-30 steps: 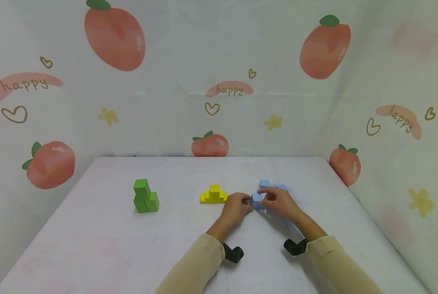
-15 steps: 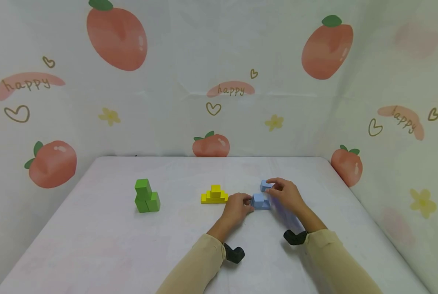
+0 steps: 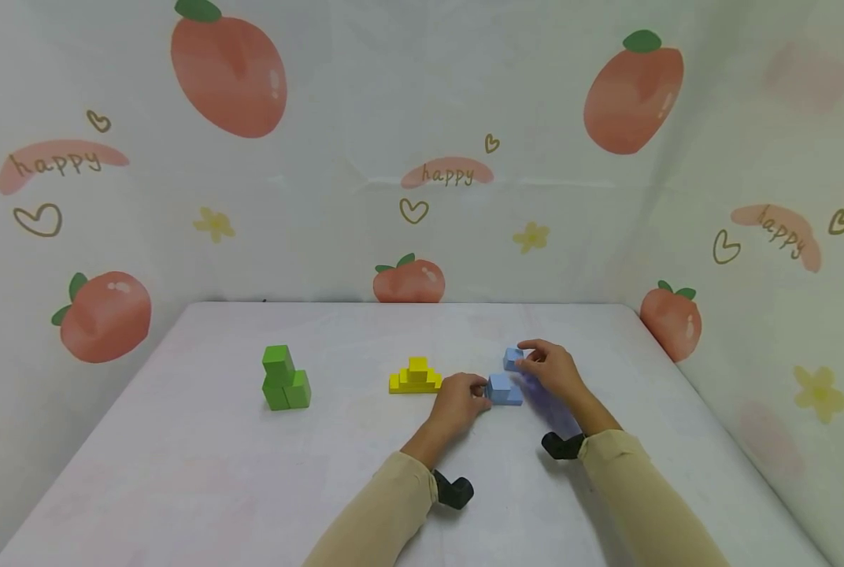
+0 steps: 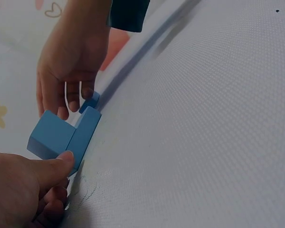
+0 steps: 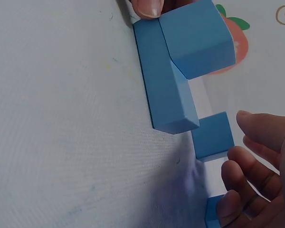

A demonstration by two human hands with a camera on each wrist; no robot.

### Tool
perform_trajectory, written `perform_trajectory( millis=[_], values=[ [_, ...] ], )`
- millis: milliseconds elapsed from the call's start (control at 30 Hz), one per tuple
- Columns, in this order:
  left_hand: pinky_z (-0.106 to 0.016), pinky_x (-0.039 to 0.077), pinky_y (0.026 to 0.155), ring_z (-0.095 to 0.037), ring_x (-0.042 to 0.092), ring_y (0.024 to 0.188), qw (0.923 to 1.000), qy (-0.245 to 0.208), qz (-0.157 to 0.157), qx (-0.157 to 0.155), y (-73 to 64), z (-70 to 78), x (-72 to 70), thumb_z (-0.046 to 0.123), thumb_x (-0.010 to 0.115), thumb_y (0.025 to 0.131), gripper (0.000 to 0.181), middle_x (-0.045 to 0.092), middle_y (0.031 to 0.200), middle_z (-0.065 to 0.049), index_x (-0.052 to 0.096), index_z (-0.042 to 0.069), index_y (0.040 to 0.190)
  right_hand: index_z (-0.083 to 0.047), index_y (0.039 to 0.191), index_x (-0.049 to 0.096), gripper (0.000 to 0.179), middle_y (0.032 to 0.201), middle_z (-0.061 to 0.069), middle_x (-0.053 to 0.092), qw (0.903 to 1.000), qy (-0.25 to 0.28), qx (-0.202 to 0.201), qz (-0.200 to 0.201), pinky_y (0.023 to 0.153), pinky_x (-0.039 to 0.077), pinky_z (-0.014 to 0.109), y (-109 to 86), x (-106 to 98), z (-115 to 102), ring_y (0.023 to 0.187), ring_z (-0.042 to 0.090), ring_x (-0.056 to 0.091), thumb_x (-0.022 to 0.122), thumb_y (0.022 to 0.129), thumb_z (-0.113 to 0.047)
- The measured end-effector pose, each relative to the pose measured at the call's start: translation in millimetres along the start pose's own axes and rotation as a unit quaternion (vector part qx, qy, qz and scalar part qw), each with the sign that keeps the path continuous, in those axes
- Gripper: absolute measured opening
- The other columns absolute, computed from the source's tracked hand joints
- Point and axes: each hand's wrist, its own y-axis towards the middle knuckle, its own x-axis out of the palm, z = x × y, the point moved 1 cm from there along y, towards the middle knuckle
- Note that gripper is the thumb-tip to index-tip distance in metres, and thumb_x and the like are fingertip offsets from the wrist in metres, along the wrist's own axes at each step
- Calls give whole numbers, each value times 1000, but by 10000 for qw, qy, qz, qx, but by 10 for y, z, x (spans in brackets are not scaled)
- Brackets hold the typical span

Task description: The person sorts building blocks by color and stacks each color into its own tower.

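A long flat blue block lies on the table with a blue cube resting on its left part. My left hand holds the left end of this long block, thumb at the near side and fingers curled behind. Farther back stands a second blue cube. My right hand is beside it, thumb and fingers spread apart at its right side without gripping it. Another blue block shows partly behind the right fingers in the right wrist view; the hand hides it in the head view.
Yellow blocks form a small stepped pile just left of my left hand. Farther left, green blocks make a stack. The white table meets a patterned cloth at its back and right sides.
My right hand has let go of the cube on the long block and moved back to the rear blue cube. The left hand has stayed at the long block's end.
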Motion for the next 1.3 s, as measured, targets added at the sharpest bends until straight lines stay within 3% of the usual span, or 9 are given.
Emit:
perform_trajectory(
  millis=[367, 600, 933, 1300],
  values=[
    [-26, 49, 75, -11, 53, 79, 9999, 53, -46, -107, 3, 6, 2, 11, 76, 84, 33, 61, 87, 5, 70, 6, 117, 3, 127, 59, 42, 85, 8, 62, 9995, -205, 158, -170, 63, 46, 30, 27, 17, 41, 72, 20, 53, 70, 89, -10],
    [-24, 48, 72, -11, 52, 78, 9999, 34, -23, -118, 0, 15, 2, 10, 77, 84, 34, 60, 85, 5, 69, 5, 117, 4, 121, 62, 36, 86, 9, 62, 9993, -330, 45, -168, 63, 46, 29, 44, 12, 38, 75, 21, 54, 69, 88, -7],
    [-26, 49, 73, -11, 53, 79, 9999, 67, -27, -87, -4, 4, -3, 11, 77, 84, 34, 61, 87, 4, 70, 5, 116, 1, 120, 64, 34, 98, 13, 65, 9991, -390, 121, -120, 74, 51, 36, 0, -5, 58, 90, 28, 60, 70, 89, -11],
    [-27, 49, 75, -12, 54, 80, 9999, 121, 39, 63, -11, 6, -3, 9, 77, 83, 32, 63, 88, 1, 70, 3, 114, 0, 124, 62, 37, 111, 16, 65, 9996, 181, -36, -232, 84, 51, 42, -177, -139, 76, 99, 31, 62, 69, 90, -12]
  ],
)
